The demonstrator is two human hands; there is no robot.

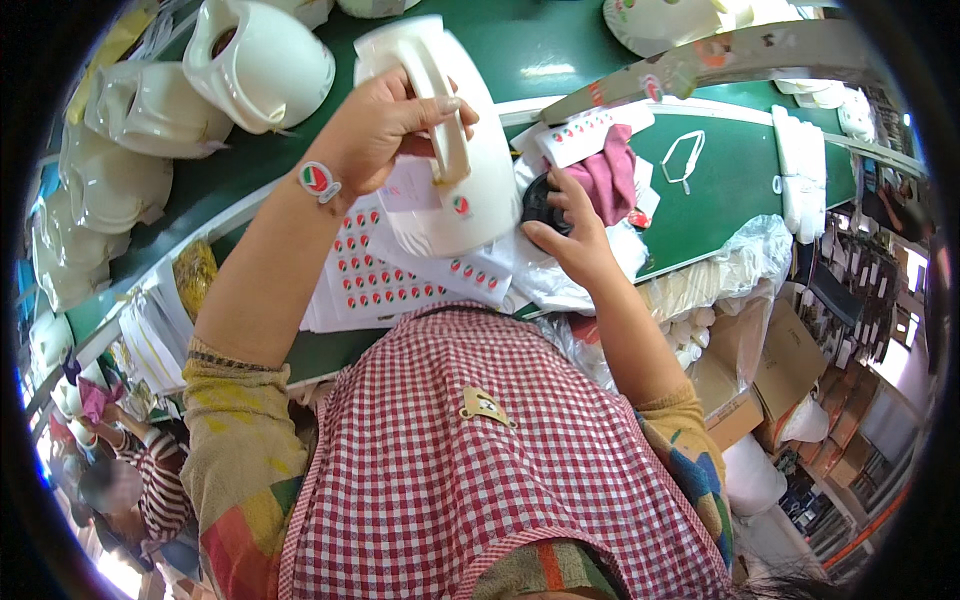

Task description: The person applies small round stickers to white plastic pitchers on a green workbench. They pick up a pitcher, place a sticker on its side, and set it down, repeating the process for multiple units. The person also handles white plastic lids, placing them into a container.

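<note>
Left hand [385, 125] closed around the handle of a white plastic electric kettle [450, 150] tipped over the sticker sheets [385, 275] on the green table [740, 185] — right hand [575, 235] fingers curled at its black round base [540, 203] — best keep the kettle steady, base turned toward the fingers.

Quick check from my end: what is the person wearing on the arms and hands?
Both hands are bare, no gloves. The left hand has a round red, green and white sticker stuck at the wrist. Both sleeves are pushed up past the elbows: mustard knit with a dark striped cuff on the left sleeve, mustard with colourful patches on the right sleeve.
</note>
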